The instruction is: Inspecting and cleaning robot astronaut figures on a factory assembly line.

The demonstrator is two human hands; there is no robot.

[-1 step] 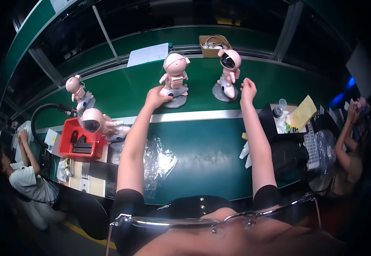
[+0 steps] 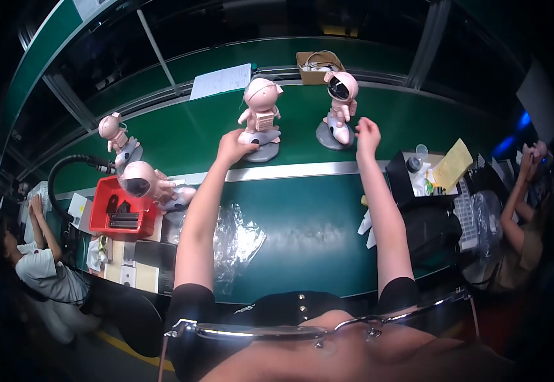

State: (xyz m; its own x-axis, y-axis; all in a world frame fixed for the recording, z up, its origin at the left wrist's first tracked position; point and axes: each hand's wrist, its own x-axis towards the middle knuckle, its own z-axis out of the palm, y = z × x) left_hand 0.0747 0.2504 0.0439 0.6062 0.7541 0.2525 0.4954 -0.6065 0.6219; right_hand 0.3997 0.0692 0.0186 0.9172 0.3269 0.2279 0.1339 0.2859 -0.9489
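A pink astronaut figurine (image 2: 262, 95) stands upright at the middle of the green bench, its back toward me. It rides a pale rocket on a round grey base. My left hand (image 2: 231, 149) is closed on the left side of this lower part, thumb in front; the other fingers are mostly hidden. To its right stands a second astronaut figurine (image 2: 344, 88) with a dark visor, also on a grey base. Right beside that base is my right hand (image 2: 368, 138), fingers loosely bent and slightly apart, holding nothing.
At left, another figurine (image 2: 114, 128) and a dark-visored one (image 2: 151, 182) stand around a red bin (image 2: 102, 204). Clear plastic film (image 2: 238, 245) lies on the near bench. A black box (image 2: 398, 181), a cardboard box (image 2: 312, 77) and papers (image 2: 221, 82) surround. People sit at both sides.
My right hand has shifted slightly left, and the right figurine sits a touch farther left and back. My left hand keeps its place on the middle figurine.
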